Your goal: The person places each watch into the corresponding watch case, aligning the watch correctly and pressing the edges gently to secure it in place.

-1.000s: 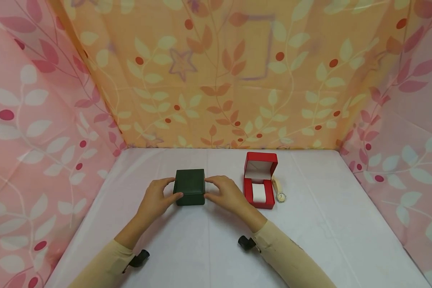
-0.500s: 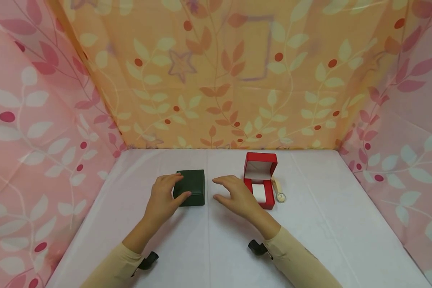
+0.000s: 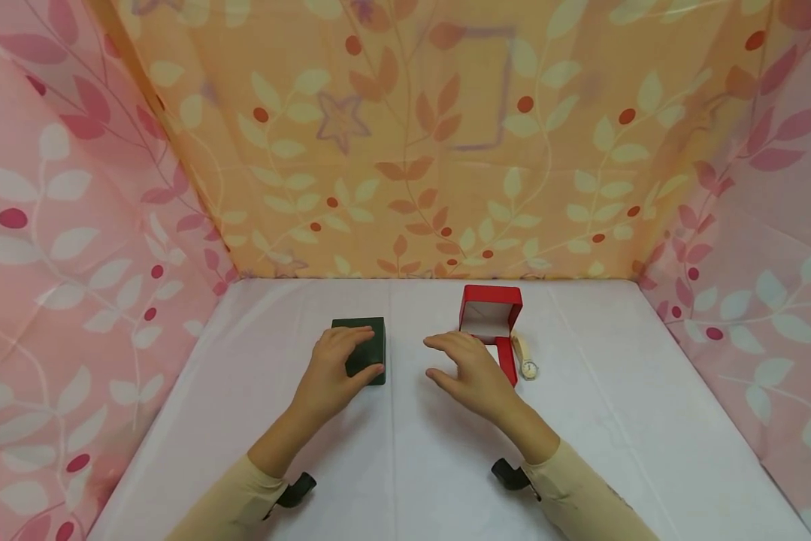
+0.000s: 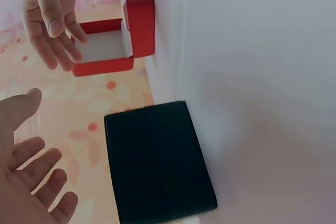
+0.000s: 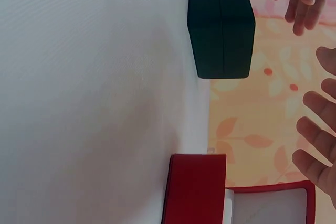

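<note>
A closed dark green box [image 3: 379,352] sits on the white-covered table. In the head view my left hand [image 3: 329,376] hovers over its left side with fingers spread and holds nothing; the left wrist view shows that hand apart from the box [image 4: 157,166]. My right hand [image 3: 478,379] is raised in front of a red watch box [image 3: 491,310], its fingers loosely bent and holding nothing. The red box's lid stands up, with a white cushion inside, partly hidden by that hand. Beside its right wall lies a wristwatch [image 3: 528,368] with a pale strap.
A white cloth [image 3: 405,466] covers the table. Behind it hangs an orange leaf-patterned curtain [image 3: 405,188]. Pink patterned sheets [image 3: 74,300] rise on both sides. A small black device is worn at each sleeve.
Both hands have let go of the green box's sides. My left hand has moved right, over the box, and my right hand has drawn rightward toward the red box. The boxes have stayed put.
</note>
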A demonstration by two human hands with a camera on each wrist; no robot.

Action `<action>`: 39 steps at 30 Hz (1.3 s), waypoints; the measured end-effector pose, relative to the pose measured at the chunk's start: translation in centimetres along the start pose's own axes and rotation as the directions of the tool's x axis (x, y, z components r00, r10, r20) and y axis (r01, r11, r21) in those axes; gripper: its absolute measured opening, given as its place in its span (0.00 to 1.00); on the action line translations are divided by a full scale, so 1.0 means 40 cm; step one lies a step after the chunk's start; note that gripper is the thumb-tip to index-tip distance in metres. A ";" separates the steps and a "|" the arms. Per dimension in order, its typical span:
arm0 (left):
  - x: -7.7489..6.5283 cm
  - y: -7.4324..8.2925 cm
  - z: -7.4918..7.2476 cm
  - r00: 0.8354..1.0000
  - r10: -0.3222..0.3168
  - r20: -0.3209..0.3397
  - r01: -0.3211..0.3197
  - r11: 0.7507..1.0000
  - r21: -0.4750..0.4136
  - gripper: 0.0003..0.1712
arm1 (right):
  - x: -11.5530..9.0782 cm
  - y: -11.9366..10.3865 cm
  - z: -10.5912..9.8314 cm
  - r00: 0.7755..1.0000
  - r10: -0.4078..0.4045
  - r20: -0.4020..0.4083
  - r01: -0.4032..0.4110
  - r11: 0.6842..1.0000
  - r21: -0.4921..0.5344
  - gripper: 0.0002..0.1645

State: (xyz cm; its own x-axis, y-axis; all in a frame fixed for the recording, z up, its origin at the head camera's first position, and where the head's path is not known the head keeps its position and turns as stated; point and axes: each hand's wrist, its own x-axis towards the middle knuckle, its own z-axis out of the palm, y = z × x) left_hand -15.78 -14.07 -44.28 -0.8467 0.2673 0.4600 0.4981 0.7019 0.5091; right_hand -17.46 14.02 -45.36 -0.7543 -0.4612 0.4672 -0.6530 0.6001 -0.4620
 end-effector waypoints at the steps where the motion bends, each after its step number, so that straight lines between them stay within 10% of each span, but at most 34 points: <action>1: 0.002 0.004 0.003 1.000 0.008 0.001 -0.008 1.000 -0.003 0.35 | -0.005 0.001 -0.005 1.000 -0.001 -0.005 0.001 1.000 0.002 0.29; 16: 0.049 0.068 0.077 0.989 0.142 0.035 -0.141 0.989 -0.037 0.35 | -0.055 0.046 -0.087 0.991 -0.073 -0.116 0.069 0.997 -0.039 0.32; 39: 0.110 0.162 0.225 0.972 0.095 0.216 -0.084 0.995 -0.056 0.35 | -0.123 0.142 -0.178 0.989 -0.013 -0.147 0.006 0.999 -0.046 0.31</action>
State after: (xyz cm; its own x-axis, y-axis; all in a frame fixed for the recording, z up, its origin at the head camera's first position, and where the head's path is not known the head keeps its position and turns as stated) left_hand -17.97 -2.39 -45.51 -0.8160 0.4692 0.3378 0.5776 0.6384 0.5087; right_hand -17.01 24.36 -44.90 -0.7279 -0.3676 0.5788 -0.6537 0.6269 -0.4239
